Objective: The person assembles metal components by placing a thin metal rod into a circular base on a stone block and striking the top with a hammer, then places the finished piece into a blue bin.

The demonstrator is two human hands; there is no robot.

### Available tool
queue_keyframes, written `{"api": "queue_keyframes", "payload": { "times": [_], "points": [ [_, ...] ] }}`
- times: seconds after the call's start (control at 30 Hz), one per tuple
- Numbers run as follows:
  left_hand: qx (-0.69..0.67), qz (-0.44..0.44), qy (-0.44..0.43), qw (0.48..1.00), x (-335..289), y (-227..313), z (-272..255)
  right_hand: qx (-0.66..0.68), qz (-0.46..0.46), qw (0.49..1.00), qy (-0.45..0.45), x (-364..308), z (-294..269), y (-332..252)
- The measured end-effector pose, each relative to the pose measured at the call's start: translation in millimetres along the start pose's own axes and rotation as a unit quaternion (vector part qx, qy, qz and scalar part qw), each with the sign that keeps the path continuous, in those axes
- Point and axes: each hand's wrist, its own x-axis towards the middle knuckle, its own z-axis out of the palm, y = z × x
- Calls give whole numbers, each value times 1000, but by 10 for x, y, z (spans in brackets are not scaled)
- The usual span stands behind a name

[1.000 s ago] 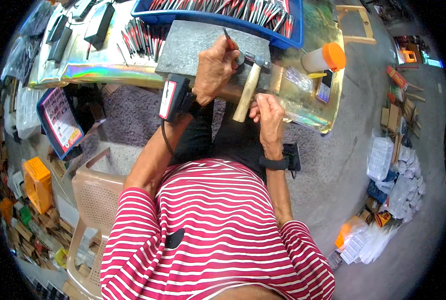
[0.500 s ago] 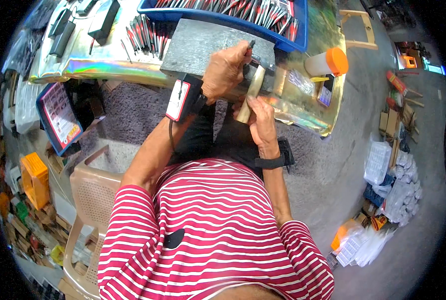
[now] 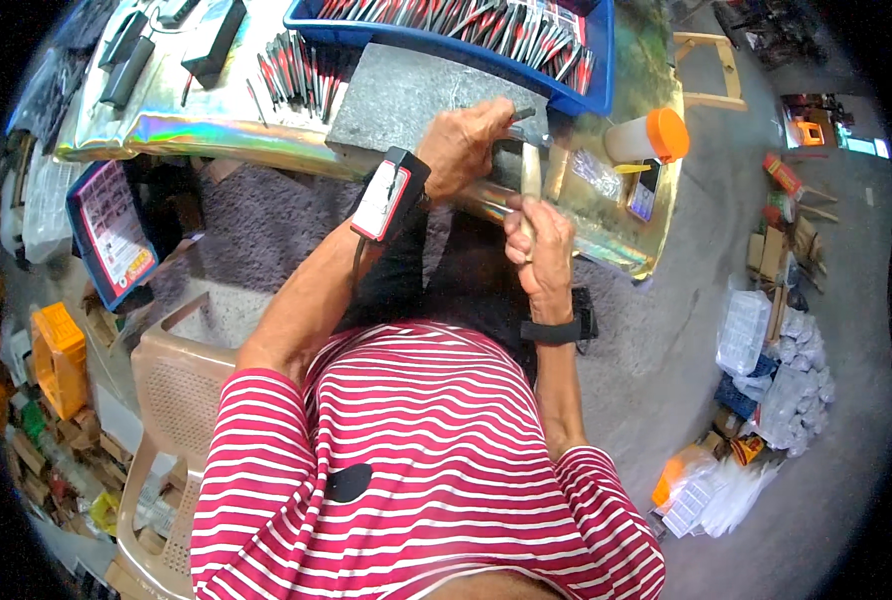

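Observation:
My left hand [image 3: 469, 142] is closed at the right part of a grey stone block [image 3: 406, 90] on the bench. A short dark strip [image 3: 523, 115] sticks out past its fingers; the rest is hidden in the grip. My right hand [image 3: 543, 240] is wrapped round the pale wooden handle [image 3: 532, 175] of what looks like a hammer. The handle points away from me, its far end close to my left fingers. A dark head [image 3: 509, 134] shows only in part there, beside the block's front right corner.
Behind the block, a blue bin [image 3: 456, 48] holds many slim red, black and silver pieces. More such pieces [image 3: 299, 75] lie left of it. An orange-lidded jar [image 3: 646, 137], clear plastic bag [image 3: 598, 175] and phone [image 3: 645, 192] sit at right. A plastic chair [image 3: 181, 390] stands lower left.
My right hand has shifted slightly right and now grips the wooden handle lower down, with the handle turned more upright in view. My left hand has moved a little right and nearer to me.

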Motion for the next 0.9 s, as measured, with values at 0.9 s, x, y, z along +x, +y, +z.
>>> {"api": "queue_keyframes", "payload": {
  "times": [0.9],
  "points": [
    [-21, 8, 3, 1000, -39, -46, 24, -574, -453, 672, 117, -783, 472, -1117]
  ]
}}
